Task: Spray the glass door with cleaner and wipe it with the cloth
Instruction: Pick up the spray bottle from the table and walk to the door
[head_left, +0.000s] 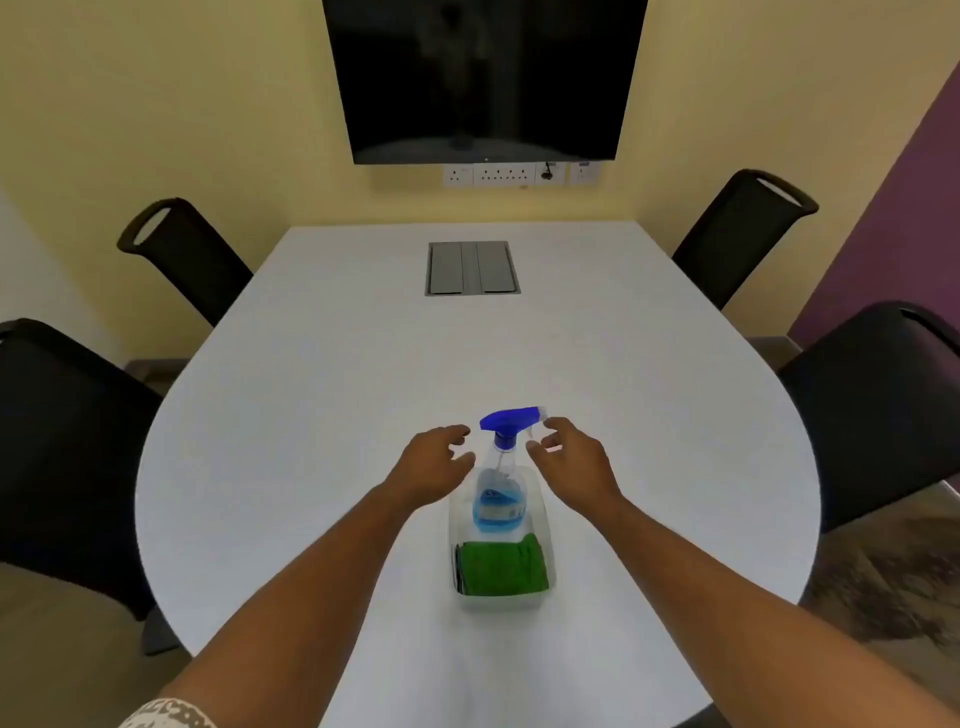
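A clear spray bottle (500, 496) with a blue trigger head and blue liquid stands upright in a clear plastic bin (546, 597) on the white table (322, 415). A folded green cloth (501, 567) lies in the near end of the same bin. My left hand (432, 470) hovers just left of the bottle's neck, fingers spread. My right hand (569, 462) hovers just right of the trigger head, fingers apart and curled. Neither hand touches the bottle. No glass door is in view.
Black chairs stand around the table, two on the left (182, 254) and two on the right (748, 234). A grey cable hatch (472, 268) is set into the tabletop. A dark screen (483, 78) hangs on the far yellow wall above sockets (504, 174).
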